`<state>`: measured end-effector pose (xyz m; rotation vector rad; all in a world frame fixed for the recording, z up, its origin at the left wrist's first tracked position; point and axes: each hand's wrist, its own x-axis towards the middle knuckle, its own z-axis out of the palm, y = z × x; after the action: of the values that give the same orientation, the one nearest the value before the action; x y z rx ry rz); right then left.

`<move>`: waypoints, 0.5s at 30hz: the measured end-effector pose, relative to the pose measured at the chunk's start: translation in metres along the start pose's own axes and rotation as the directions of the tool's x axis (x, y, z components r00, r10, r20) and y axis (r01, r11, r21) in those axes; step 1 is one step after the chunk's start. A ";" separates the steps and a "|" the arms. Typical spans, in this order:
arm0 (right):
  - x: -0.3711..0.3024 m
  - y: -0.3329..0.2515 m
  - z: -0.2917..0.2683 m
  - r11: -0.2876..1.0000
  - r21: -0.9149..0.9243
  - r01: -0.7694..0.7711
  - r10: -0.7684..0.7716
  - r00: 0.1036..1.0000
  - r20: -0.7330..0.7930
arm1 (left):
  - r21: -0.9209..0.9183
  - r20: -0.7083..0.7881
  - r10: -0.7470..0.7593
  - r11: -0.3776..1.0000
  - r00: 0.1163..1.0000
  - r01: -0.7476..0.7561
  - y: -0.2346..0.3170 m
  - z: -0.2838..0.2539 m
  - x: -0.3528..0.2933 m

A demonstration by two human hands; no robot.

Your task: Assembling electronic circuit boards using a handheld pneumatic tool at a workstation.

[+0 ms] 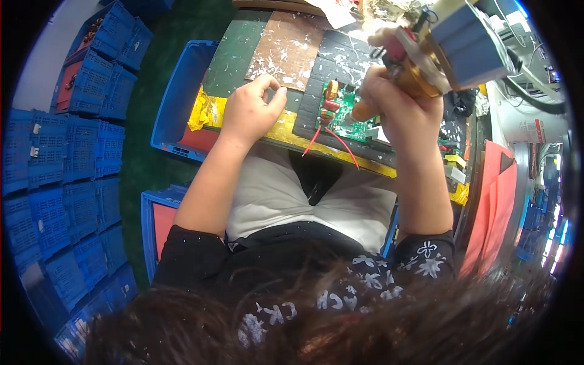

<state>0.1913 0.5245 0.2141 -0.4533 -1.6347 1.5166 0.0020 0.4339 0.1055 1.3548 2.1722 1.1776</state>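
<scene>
My left hand (pixel 254 111) hovers by the table's near edge, left of the circuit board, its thumb and index finger curled together. Nothing shows between them. A green circuit board (pixel 347 121) lies on a black mat, carrying a copper-wound coil (pixel 331 90) and other parts. Two red wires (pixel 344 144) trail from it over the near edge. My right hand (pixel 409 112) is closed above the board's right side, around a blurred, amber-bodied hand tool (pixel 420 76). A brownish-orange tip (pixel 365 111) points down at the board; whether it belongs to the tool or a finger is unclear.
White flecks dot the brown sheet (pixel 291 45) and the black mat (pixel 337 55). Yellow tape (pixel 280 131) runs along the near edge. A blue crate (pixel 176 103) stands left of the table; stacked blue crates (pixel 61 213) line the far left. More board parts (pixel 453 170) sit at right.
</scene>
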 end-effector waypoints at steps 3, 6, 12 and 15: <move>-0.006 0.009 -0.008 0.999 -0.026 0.035 -0.036 0.998 -0.047 | 0.000 0.004 0.001 1.000 1.000 -0.001 0.001 0.002 0.000; -0.008 0.016 -0.016 0.997 -0.063 0.047 -0.049 0.998 -0.043 | 0.003 -0.003 -0.009 1.000 1.000 0.009 0.004 0.001 0.000; -0.007 0.030 -0.021 0.978 -0.117 0.174 -0.181 0.982 -0.054 | 0.001 -0.013 0.002 1.000 1.000 -0.002 0.004 0.003 0.001; -0.012 0.017 -0.022 0.996 -0.083 0.045 -0.051 0.997 -0.062 | -0.006 -0.020 0.001 1.000 1.000 -0.001 0.002 0.006 0.001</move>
<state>0.2101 0.5329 0.1922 -0.4986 -1.6498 1.3904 0.0062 0.4377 0.1037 1.3479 2.1799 1.2021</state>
